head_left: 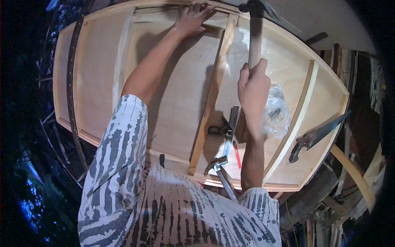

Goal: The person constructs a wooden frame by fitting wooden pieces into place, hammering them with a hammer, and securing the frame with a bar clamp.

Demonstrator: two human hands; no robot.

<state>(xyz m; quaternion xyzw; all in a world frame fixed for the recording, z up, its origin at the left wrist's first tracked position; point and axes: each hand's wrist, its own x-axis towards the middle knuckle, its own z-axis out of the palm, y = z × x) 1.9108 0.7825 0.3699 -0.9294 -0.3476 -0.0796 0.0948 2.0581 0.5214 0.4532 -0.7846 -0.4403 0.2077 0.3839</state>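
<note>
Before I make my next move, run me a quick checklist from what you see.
1. Hammer gripped: ok, the right hand is closed around its handle.
2. Left hand apart from the hammer's head: ok, a gap shows between them.
3. Nail at the left fingertips: cannot tell, too small to make out.
4. Saw wholly inside the wooden frame: not ok, its blade reaches over the edge.
5. Second hammer put away: not ok, it lies at the near edge.
6. Plastic bag apart from the left hand: ok, it's across the middle brace.
</note>
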